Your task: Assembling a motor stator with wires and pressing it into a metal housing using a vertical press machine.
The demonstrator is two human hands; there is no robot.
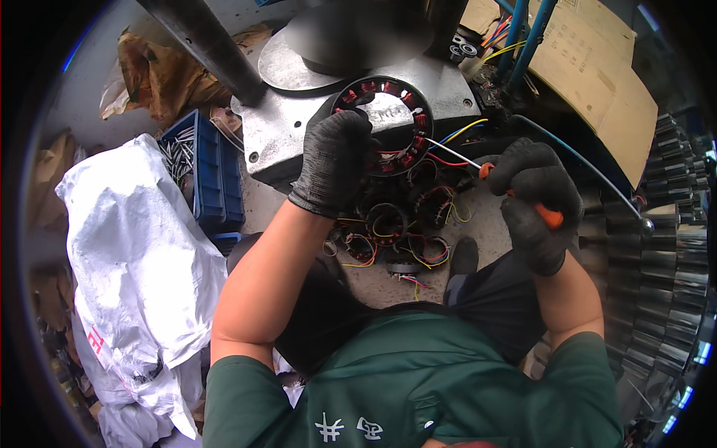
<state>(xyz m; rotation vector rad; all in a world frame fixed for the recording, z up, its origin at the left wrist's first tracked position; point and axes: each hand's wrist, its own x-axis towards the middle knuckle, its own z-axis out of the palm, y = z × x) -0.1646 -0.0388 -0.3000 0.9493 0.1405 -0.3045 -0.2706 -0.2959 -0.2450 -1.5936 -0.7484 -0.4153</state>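
While the left hand grips a wire-wound ring by its left side above a metal plate, the right hand, nearer, grasps a screwdriver whose tip is at the ring's right side.

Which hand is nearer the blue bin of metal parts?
Left. The left hand, holding the coil ring, is right of the blue bin; the right hand, gripping the screwdriver, is much farther right.

This is a workshop, shown by a heavy metal machine base, a blue bin of metal parts, stacked metal cylinders and a screwdriver.
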